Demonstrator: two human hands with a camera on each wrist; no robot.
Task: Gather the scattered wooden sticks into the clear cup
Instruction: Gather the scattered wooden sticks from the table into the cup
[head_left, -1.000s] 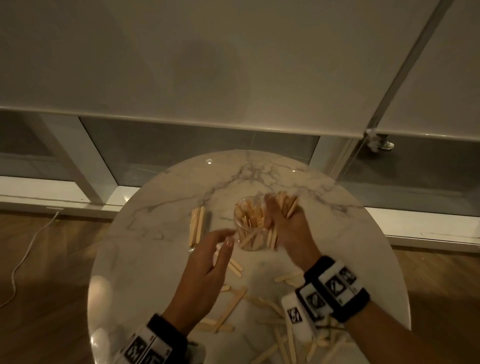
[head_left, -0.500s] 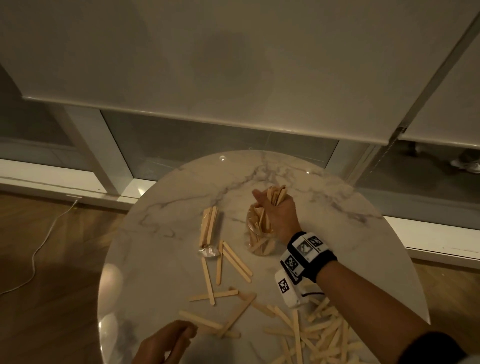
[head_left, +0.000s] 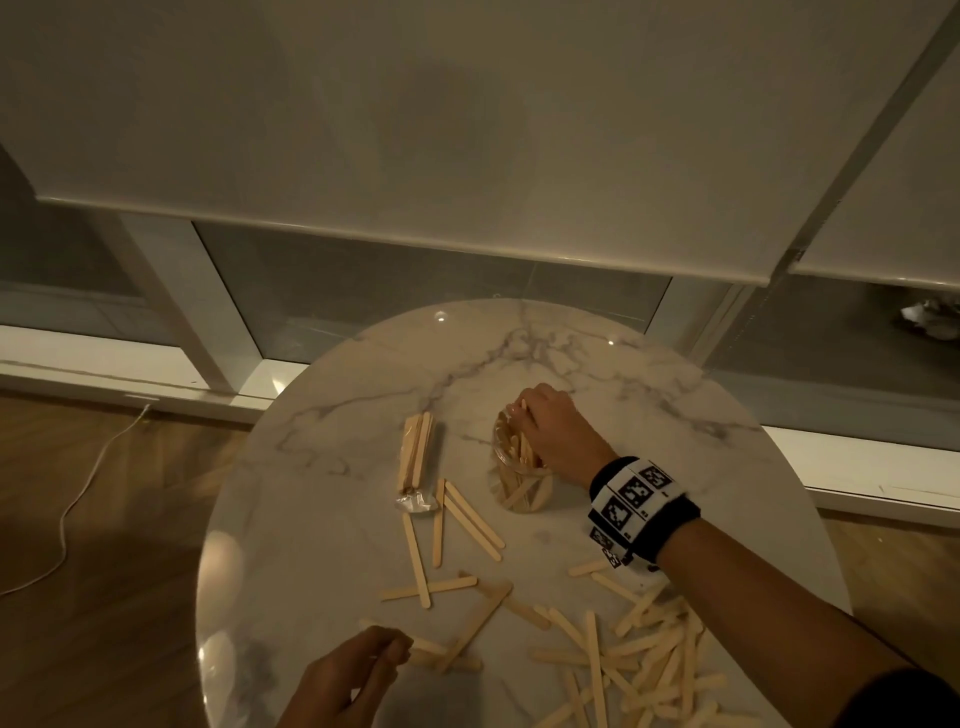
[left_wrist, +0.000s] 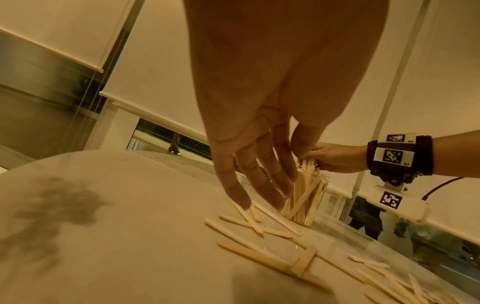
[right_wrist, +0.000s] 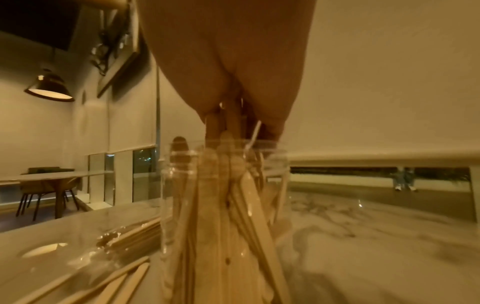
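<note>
Since a moment ago, my right hand (head_left: 553, 434) has sunk onto the cup (head_left: 522, 480) at mid-desk (head_left: 322, 467), pinching sticks (right_wrist: 223, 131) upright to seat them; my left hand (head_left: 348, 675), loosely curled and empty, nears loose sticks (head_left: 644, 649).

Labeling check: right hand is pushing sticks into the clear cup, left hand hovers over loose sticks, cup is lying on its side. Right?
Not quite: the clear cup stands upright on the table, per the right wrist view. The right hand at its mouth and the left hand over the loose sticks are correct.
</note>
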